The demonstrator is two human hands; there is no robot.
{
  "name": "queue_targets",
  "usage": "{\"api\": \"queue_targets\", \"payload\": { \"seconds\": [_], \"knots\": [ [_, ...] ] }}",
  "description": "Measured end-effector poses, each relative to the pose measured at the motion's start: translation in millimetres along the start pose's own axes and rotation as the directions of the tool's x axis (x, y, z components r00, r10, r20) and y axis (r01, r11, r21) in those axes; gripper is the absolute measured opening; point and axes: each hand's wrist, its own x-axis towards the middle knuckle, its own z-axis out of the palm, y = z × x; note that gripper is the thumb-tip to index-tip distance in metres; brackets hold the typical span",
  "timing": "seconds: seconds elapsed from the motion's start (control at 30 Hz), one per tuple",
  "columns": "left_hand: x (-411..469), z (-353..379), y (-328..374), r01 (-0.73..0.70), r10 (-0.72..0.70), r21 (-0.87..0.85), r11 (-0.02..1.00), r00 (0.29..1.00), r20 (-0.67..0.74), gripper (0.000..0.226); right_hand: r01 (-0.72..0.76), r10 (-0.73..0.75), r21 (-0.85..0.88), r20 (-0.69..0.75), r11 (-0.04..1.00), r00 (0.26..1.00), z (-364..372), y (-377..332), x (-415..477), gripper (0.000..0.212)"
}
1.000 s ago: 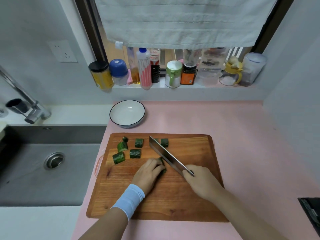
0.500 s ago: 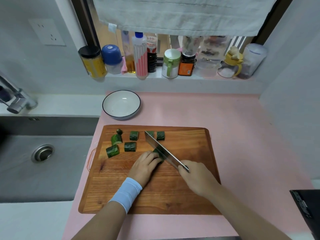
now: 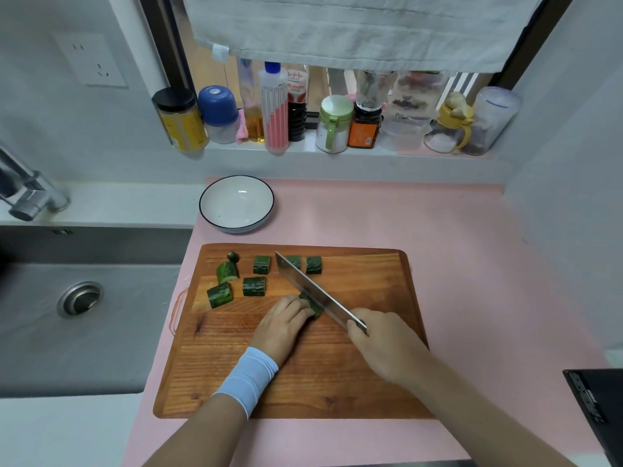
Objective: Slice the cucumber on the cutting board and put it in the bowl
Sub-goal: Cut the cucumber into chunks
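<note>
The cucumber (image 3: 313, 307) lies near the middle of the cutting board (image 3: 320, 382), a short dark-green length mostly hidden under the fingertips of the left hand (image 3: 283, 326), whose fingers curl down over it and pin it to the wood. The knife (image 3: 312, 290) stands against the cucumber's right side, its broad blade running diagonally up and to the left; how far the edge is into the flesh cannot be told. The right hand (image 3: 384, 345) is wrapped around the knife's handle. A pale blue wristband (image 3: 247, 375) sits on the left wrist.

Cut pieces (image 3: 254, 286) lie scattered along the board's far left part, one partly behind the blade tip, with the small stem end (image 3: 233, 256) at the far edge. The white bowl (image 3: 236, 210) with a dark rim stands on the pink surface (image 3: 455, 264) just beyond the board's far left corner, apart from it.

To the left is a steel sink (image 3: 101, 348) with a faucet (image 3: 30, 197). Jars and bottles (image 3: 276, 106) line the windowsill under a hanging towel (image 3: 354, 28).
</note>
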Motion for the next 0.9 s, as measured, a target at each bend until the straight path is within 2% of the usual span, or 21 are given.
{"api": "queue_targets", "payload": {
  "seconds": [0.37,0.73,0.9],
  "knots": [
    [1.1,-1.7,0.7,0.007,-0.007,-0.007,1.0,1.0,0.0,0.02,-0.012,0.013,-0.022,0.035,1.0,0.999,-8.7,-8.7,-3.3,0.029],
    [2.4,-2.0,0.5,0.007,-0.007,-0.022,1.0,1.0,-0.005,0.018,-0.006,0.013,-0.152,0.042,0.988,0.999,-12.2,-22.9,0.1,0.028],
    [1.9,-2.6,1.1,0.013,-0.013,-0.035,0.999,1.0,-0.005,0.018,-0.024,0.044,-0.186,0.104,0.982,0.994,-16.6,-27.7,4.4,0.028]
  ]
}}
